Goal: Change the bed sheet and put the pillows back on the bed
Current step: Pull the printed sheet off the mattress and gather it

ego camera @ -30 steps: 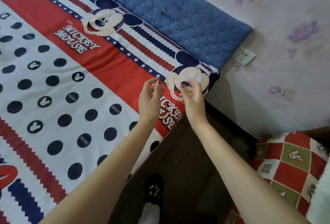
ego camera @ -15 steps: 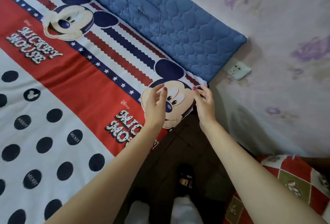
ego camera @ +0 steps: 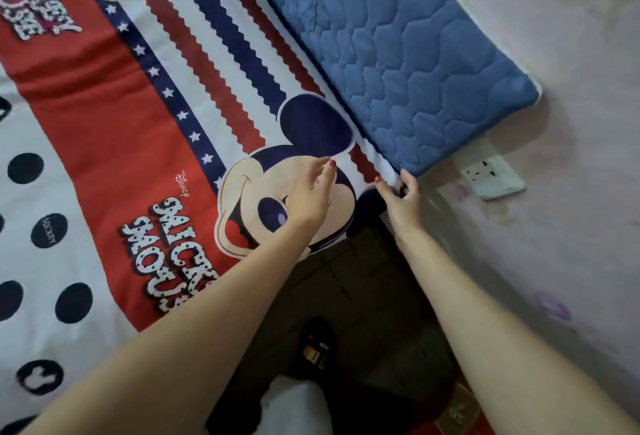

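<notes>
bed sheet (ego camera: 114,143) lies left of the quilted pad (ego camera: 408,50), edges touching.

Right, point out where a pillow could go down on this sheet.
Free: the red band and dotted white field of the sheet, left of both hands. Crowded: the corner by the blue quilted pad, where the left hand rests and the right hand pinches the edge.
</notes>
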